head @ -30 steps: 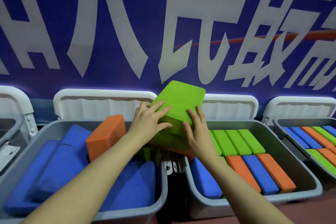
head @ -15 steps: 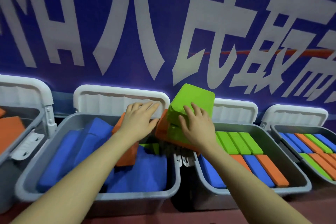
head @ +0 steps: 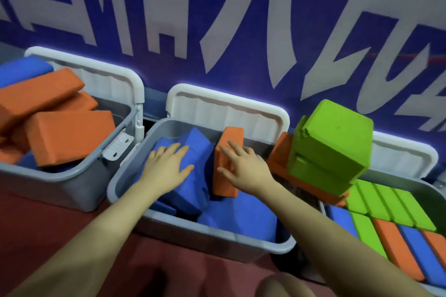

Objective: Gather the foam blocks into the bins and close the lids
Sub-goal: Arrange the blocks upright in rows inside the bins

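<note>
Foam blocks fill three grey bins set along a blue banner wall. Over the middle bin (head: 135,190) (lid (head: 226,108) standing open at 12 o'clock), the left hand (head: 167,167) lies flat, fingers spread, on a blue block (head: 193,176). At its 3 o'clock the right hand (head: 243,169), fingers apart, touches an upright orange block (head: 229,137). Green blocks (head: 333,142) sit stacked at the right bin's edge.
</note>
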`<state>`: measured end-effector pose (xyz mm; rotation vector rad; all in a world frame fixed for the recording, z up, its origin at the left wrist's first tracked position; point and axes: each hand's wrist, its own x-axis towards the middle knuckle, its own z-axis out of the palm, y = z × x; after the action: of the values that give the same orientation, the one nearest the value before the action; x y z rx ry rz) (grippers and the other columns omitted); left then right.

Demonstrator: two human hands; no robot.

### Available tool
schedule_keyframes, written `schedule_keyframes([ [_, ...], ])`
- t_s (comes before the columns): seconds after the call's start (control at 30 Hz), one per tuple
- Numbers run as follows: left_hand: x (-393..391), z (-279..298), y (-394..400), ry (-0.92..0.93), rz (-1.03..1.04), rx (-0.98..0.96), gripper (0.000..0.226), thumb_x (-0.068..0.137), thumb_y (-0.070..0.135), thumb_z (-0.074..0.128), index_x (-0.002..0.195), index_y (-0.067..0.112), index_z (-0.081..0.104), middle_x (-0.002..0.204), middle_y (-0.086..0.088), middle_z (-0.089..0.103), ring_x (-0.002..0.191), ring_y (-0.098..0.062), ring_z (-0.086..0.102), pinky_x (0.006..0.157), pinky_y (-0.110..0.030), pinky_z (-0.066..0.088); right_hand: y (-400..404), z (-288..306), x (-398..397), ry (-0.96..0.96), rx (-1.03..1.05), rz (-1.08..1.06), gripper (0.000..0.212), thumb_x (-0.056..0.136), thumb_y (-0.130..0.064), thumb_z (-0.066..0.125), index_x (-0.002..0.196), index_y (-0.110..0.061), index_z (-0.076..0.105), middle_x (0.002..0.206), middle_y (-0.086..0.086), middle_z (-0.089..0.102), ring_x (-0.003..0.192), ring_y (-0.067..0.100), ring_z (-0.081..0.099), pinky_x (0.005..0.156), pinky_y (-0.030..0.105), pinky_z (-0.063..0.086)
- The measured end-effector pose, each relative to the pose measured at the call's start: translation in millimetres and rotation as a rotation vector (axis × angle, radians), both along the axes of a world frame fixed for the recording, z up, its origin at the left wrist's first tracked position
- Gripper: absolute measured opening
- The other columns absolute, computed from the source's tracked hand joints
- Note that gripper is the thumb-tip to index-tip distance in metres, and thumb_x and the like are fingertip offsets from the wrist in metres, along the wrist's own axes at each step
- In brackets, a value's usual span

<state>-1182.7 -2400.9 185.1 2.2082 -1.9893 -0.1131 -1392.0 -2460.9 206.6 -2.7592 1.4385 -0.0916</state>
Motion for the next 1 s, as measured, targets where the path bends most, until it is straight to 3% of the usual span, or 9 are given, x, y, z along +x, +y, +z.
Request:
schedule_keyframes([
  [0.1,8,-28,2,-0.034,0.139,0.130,0.076,0.093,0.059,0.040,0.152,0.018,0.016,0.157,-0.007,0.019,0.136,-0.032,0.031,0.109,-0.039,0.026,-13,-21,6,0.013,0.060,0.004,0.075,0.091,-0.060,0.045,0.152,-0.040,0.006,0.162,-0.006,0.003,0.144,0.040,0.010,0.113,0.055,0.022],
  [0.2,2,-52,1,0.014,0.180,0.207,0.082,0.092,0.062,0.039,0.153,0.015,0.009,0.158,-0.006,0.017,0.135,-0.034,0.035,0.108,-0.041,0.030,-24,-38,2,0.007,0.020,0.022,0.081,0.088,-0.063,0.048,0.151,-0.042,0.003,0.160,0.000,0.011,0.141,0.044,0.012,0.111,0.058,0.022],
  [0.37,-8,-64,4,0.179,0.239,0.098,0.077,0.092,0.059,0.042,0.153,0.030,0.006,0.161,0.004,0.009,0.136,-0.035,0.033,0.110,-0.048,0.029,-33,-53,-3,-0.161,-0.149,-0.079,0.066,0.079,-0.059,0.063,0.134,-0.026,0.047,0.134,0.016,0.044,0.116,0.049,0.041,0.091,0.059,0.044],
  [0.53,-22,-68,7,0.469,0.248,0.044,0.076,0.083,0.066,0.052,0.146,0.054,0.010,0.161,0.003,0.003,0.141,-0.035,0.026,0.111,-0.048,0.030,-33,-57,16,-0.265,-0.093,-0.066,0.055,0.087,-0.040,0.063,0.136,-0.022,0.045,0.141,0.018,0.038,0.129,0.053,0.027,0.093,0.057,0.044],
  [0.6,-28,-58,7,0.419,0.275,-0.030,0.068,0.088,0.059,0.052,0.147,0.049,0.020,0.161,0.002,0.010,0.139,-0.037,0.029,0.111,-0.043,0.028,-33,-55,14,-0.300,-0.119,-0.035,0.052,0.087,-0.036,0.063,0.134,-0.019,0.049,0.134,0.019,0.045,0.122,0.054,0.034,0.101,0.059,0.037],
  [0.7,-33,-36,3,0.252,0.269,-0.153,0.058,0.091,0.058,0.047,0.145,0.045,0.031,0.158,0.006,0.021,0.124,-0.035,0.040,0.105,-0.037,0.031,-36,-48,1,-0.420,-0.133,0.014,0.049,0.085,-0.032,0.068,0.129,-0.015,0.054,0.125,0.017,0.051,0.112,0.053,0.039,0.099,0.060,0.037],
  [0.8,-34,-15,-3,0.068,0.195,-0.351,0.060,0.082,0.062,0.036,0.133,0.037,0.054,0.145,-0.001,0.047,0.089,-0.036,0.055,0.092,-0.044,0.047,-32,-28,-10,-0.518,-0.190,0.050,0.048,0.086,-0.037,0.066,0.126,-0.015,0.054,0.123,0.016,0.054,0.110,0.050,0.043,0.095,0.058,0.043],
  [0.87,-34,1,-10,-0.049,0.122,-0.504,0.054,0.081,0.055,0.041,0.120,0.029,0.067,0.129,-0.007,0.062,0.068,-0.033,0.055,0.078,-0.042,0.054,-30,-9,-15,-0.529,-0.307,0.092,0.047,0.086,-0.044,0.058,0.125,-0.018,0.052,0.121,0.014,0.056,0.108,0.048,0.048,0.089,0.055,0.047],
  [1.0,-37,45,-30,-0.204,0.011,-0.738,0.046,0.084,0.049,0.045,0.110,0.023,0.073,0.117,-0.006,0.068,0.060,-0.030,0.052,0.075,-0.044,0.053,-31,43,-24,-0.618,-0.507,0.122,0.044,0.085,-0.045,0.057,0.123,-0.023,0.049,0.119,0.012,0.059,0.105,0.042,0.053,0.085,0.051,0.045],
])
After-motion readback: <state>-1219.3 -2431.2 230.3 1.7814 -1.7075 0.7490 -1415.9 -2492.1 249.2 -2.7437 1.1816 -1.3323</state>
